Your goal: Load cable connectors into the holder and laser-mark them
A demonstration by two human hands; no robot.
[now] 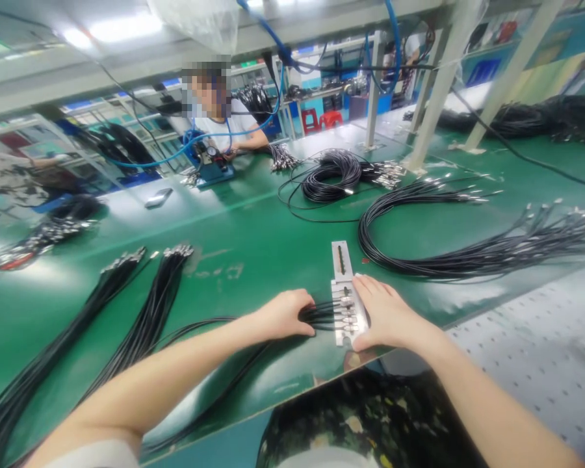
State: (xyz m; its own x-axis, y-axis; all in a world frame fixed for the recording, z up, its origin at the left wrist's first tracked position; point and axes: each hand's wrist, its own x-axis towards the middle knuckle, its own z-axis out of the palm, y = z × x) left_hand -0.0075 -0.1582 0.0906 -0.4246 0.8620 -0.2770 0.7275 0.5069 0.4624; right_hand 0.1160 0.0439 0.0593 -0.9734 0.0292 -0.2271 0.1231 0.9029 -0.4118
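Observation:
My left hand is closed around several thin black cables near their metal ends. Those ends lie side by side across a slotted metal fixture on the green table. At the fixture's right edge, my right hand grips its long side, thumb at the near corner and fingers at the far part. The cables trail from my left hand leftward under my forearm. Whether each connector sits fully in its slot is too small to tell.
Two bundles of black cables lie to the left. A curved bundle and a coil lie beyond the fixture. Across the green table, a person works at a small blue machine. White posts stand at the back right.

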